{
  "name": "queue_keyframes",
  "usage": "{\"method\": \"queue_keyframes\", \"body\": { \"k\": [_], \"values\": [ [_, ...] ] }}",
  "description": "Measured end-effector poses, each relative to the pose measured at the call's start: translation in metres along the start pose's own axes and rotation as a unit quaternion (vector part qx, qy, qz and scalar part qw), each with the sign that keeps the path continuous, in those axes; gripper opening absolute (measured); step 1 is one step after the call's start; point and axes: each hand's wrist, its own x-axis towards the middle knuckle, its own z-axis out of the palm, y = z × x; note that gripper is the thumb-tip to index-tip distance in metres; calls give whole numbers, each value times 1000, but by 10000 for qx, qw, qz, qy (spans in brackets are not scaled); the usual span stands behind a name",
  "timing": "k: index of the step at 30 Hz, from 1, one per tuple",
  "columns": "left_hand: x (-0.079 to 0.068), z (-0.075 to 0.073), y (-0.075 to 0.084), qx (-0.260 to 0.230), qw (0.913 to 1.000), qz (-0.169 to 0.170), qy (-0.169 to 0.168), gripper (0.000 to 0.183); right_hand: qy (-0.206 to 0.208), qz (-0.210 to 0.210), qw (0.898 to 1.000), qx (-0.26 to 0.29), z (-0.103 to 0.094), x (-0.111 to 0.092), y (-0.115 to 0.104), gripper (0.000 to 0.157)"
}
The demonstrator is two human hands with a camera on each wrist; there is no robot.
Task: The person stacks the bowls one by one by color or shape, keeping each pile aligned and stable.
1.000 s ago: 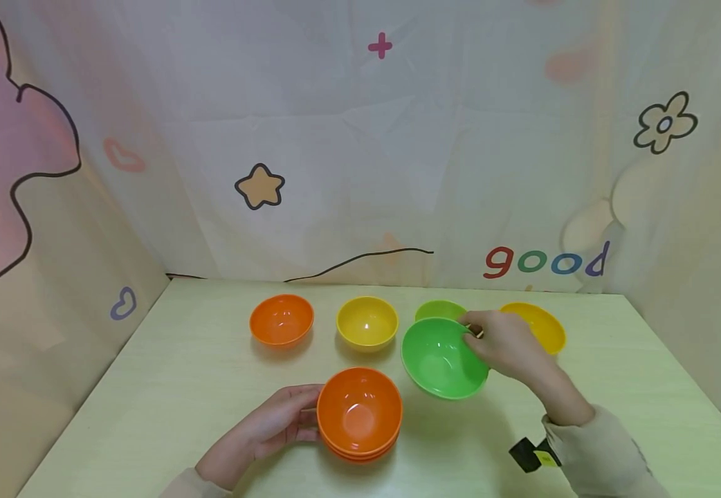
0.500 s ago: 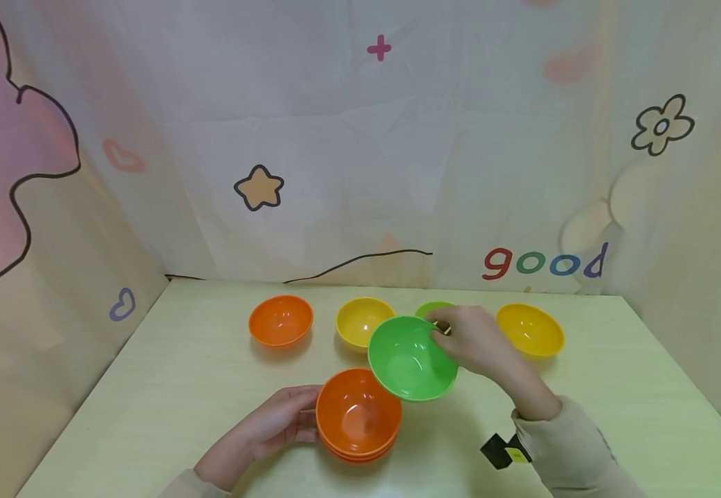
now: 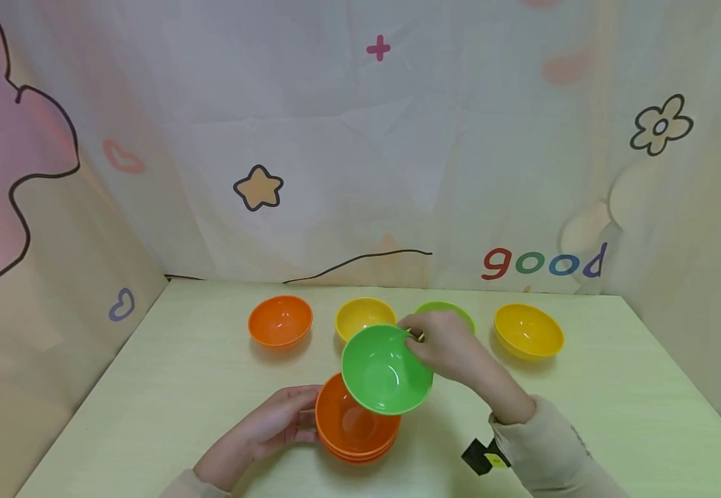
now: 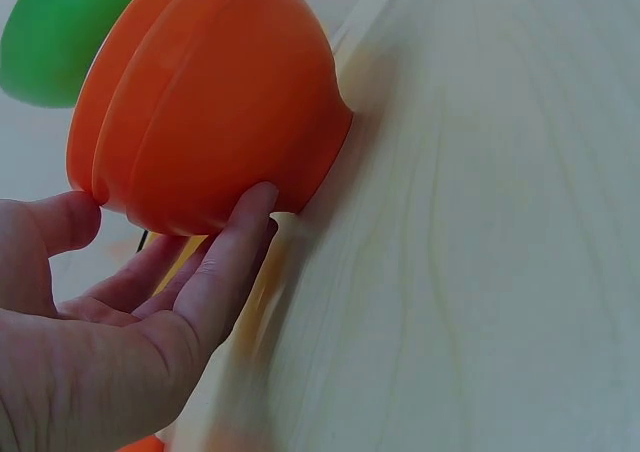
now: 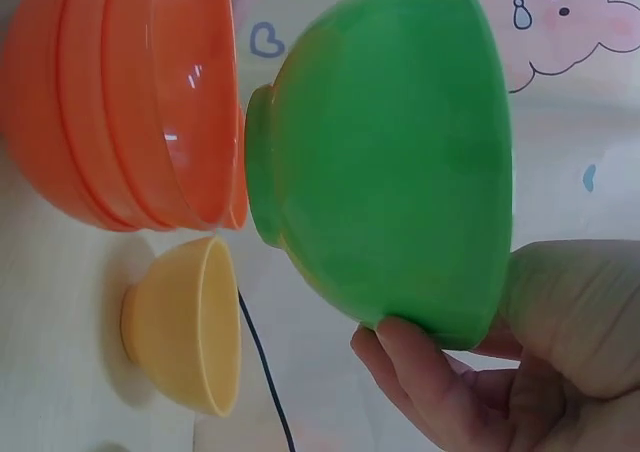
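A stack of orange bowls stands on the table at front centre. My left hand lies against its left side; in the left wrist view the extended fingers touch the lower wall and the thumb is at the rims. Above the stack hangs a green bowl, tilted toward me and hiding part of the top orange bowl. My right hand pinches its far right rim. From the right wrist view, the green bowl's foot is close to the stack's opening; whether they touch I cannot tell.
Along the back of the table sit a single orange bowl, a small yellow bowl, a lime-green bowl partly behind my right hand, and a yellow-orange bowl. A printed cloth hangs behind.
My right hand has carried the green bowl leftward, from beside the orange stack to over it. The left hand and the stack have stayed in place.
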Motion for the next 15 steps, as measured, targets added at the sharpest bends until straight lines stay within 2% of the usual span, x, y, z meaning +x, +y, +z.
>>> {"method": "queue_keyframes", "body": {
  "k": [7, 15],
  "values": [
    [-1, 1, 0, 59, 9999, -38, 91, 50, -182, -105, 9997, 119, 10, 1, -8, 15],
    [-1, 1, 1, 88, 9999, -46, 84, 51, -431, -45, 9986, 320, 19, 2, -16, 16]
  ]
}}
